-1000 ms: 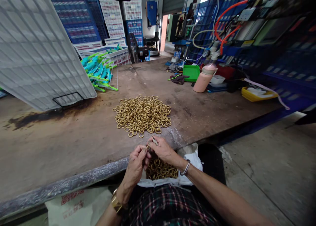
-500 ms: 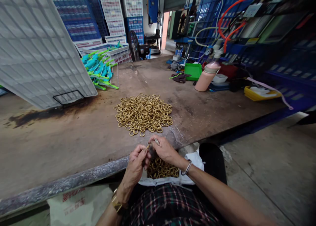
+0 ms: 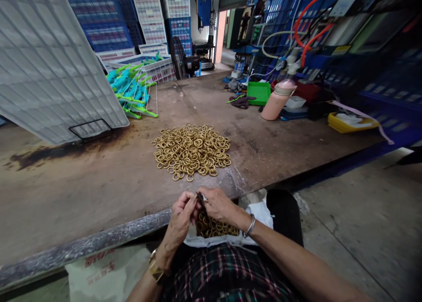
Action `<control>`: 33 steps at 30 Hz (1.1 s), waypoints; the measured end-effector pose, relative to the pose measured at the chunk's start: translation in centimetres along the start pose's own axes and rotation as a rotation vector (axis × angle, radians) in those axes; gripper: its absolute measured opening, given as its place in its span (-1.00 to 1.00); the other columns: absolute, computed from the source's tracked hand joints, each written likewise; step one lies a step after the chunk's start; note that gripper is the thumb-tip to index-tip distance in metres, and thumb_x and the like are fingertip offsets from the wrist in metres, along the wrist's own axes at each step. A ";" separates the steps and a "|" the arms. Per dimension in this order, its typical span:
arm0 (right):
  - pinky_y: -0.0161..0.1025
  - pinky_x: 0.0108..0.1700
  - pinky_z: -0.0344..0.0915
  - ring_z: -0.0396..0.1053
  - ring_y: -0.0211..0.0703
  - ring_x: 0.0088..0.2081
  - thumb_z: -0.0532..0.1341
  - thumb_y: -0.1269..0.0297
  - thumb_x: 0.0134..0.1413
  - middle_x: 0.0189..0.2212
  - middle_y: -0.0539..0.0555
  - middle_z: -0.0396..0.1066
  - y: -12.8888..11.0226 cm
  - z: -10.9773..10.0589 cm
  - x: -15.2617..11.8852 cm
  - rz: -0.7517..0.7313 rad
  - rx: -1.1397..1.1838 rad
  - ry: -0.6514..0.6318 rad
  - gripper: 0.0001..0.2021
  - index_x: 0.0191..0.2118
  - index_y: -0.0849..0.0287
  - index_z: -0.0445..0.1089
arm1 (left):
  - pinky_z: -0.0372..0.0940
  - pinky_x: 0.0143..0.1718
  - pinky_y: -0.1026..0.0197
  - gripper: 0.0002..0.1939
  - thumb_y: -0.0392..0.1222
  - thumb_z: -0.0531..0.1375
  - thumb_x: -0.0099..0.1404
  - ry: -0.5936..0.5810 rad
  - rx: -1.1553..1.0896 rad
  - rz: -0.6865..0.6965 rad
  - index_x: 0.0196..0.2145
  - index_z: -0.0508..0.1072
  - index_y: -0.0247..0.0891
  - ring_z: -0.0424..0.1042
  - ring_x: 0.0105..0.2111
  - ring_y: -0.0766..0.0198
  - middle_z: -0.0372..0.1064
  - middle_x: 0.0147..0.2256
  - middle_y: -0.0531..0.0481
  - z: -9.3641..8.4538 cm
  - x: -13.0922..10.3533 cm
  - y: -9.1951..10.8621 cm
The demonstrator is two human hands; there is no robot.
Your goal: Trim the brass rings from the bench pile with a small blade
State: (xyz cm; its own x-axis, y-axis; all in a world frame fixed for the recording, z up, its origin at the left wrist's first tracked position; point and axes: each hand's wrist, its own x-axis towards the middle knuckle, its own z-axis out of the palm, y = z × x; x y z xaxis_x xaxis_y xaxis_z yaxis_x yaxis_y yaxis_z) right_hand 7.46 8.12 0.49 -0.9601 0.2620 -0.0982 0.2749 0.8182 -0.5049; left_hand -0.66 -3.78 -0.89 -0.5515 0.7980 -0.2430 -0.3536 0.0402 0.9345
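In front of my lap, my left hand (image 3: 183, 210) is closed, pinching a gold-coloured ring (image 3: 196, 196) between thumb and fingertips; only a sliver of it shows. Closed around a small dark tool (image 3: 200, 199) with a pale, shiny part, my right hand (image 3: 220, 204) meets the left. The tool touches or nearly touches the ring, and its kind is mostly hidden by the fingers. Below both hands, a white-lined container (image 3: 211, 240) on my lap holds many similar rings (image 3: 217, 226). A heap of gold-coloured rings (image 3: 193, 150) lies on the table just beyond.
The brown table (image 3: 108, 192) has a worn front edge. A white ribbed panel (image 3: 62, 73) leans at left, beside turquoise-and-green plastic pieces (image 3: 133, 91). At right stand a pink bottle (image 3: 276, 103), a green tray (image 3: 259, 93) and a yellow tray (image 3: 349, 124). A fan (image 3: 180, 58) stands behind.
My right hand has turned and lowered slightly, bringing the tool's dark part against or near the ring. The left hand stays nearly in place. The view has shifted slightly.
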 end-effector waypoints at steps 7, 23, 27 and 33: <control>-0.31 -0.42 0.00 0.29 -0.19 -0.45 -0.02 0.48 -0.04 -0.46 0.12 0.40 1.2 -0.1 0.5 0.096 -0.112 0.011 -0.76 -0.23 0.24 0.30 | -0.01 -0.70 0.40 -0.71 0.01 0.17 0.13 -0.052 -0.021 0.004 -0.51 0.28 -0.27 0.08 -0.70 0.51 0.24 -0.60 0.12 0.9 -1.4 1.2; -0.28 -0.37 0.19 0.37 -0.12 -0.33 -0.06 0.44 0.13 -0.26 0.12 0.36 -0.9 1.4 5.6 0.184 -0.364 0.172 -0.80 -0.15 0.13 0.18 | 0.05 -0.70 0.43 -0.76 -0.21 0.23 0.06 0.082 -0.589 -0.176 -0.27 0.34 -0.27 0.22 -0.64 0.45 0.32 -0.53 0.07 -1.8 -0.9 1.5; -0.27 -0.37 0.17 0.35 -0.12 -0.35 -0.05 0.50 0.07 -0.28 0.12 0.35 -0.2 1.6 5.3 0.162 -0.321 0.198 -0.78 -0.19 0.16 0.22 | 0.15 -0.64 0.42 -0.82 -0.23 0.27 -0.01 0.143 -0.718 -0.258 -0.50 0.35 -0.37 0.32 -0.54 0.39 0.36 -0.48 -0.04 -2.3 -0.3 1.7; -0.36 -0.37 0.13 0.24 -0.27 -0.42 -0.01 0.42 0.04 -0.48 0.00 0.29 1.0 0.5 3.9 0.092 0.346 0.280 -0.90 -0.36 0.19 0.23 | 0.11 -0.71 0.43 -0.75 -0.17 0.30 -0.03 0.240 -0.544 -0.210 -0.49 0.29 -0.31 0.33 -0.58 0.38 0.36 -0.52 0.02 -1.4 0.7 1.6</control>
State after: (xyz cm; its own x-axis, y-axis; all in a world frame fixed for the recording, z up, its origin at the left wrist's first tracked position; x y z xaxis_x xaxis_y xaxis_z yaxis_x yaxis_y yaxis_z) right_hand 4.01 9.70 -0.83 -0.8682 0.4931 0.0553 0.2798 0.5784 -0.7662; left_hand -2.64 -3.98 0.09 -0.5603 0.6464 -0.5179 -0.7716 -0.1801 0.6101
